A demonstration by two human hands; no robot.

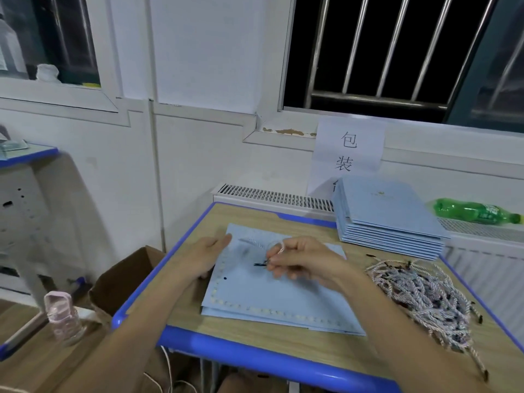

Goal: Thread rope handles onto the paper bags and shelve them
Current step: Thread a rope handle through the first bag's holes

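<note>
The desk [255, 361] has a blue rim nearest the camera and a pale wood top. On it, right in front of the person, a light blue bag [272, 299] lies flat, with a row of pale beads along its left and near edges and a small dark hole [225, 278] near its left side. More flat blue sheets lie under it, their edges showing at the near side.

The left hand [205, 256] rests on the bag's left edge, fingers straight and pointing away, pressing the paper down. The right hand [300, 260] hovers over the middle of the bag with its fingers curled, pinching the dark tip [260, 264] of a rope [256, 241]. The rope loops back from the fingers over the far part of the bag; it is blurred, so its exact path is hard to make out. The tip points left, toward the hole but apart from it. The two hands are near each other, not touching.

To the right, on the desk, sits a tangled pile of ropes [422, 296] with dark ends. Beyond it, at the far right corner, a stack of bags [391, 219] lies flat.

Left of the desk, low down, stand a brown box [124, 276] and a pink bottle [63, 316]. Behind the desk runs a white heater [272, 197], with a green bottle [476, 211] lying on its side on top. A paper sign [347, 154] hangs on the wall under a barred window [382, 49].
</note>
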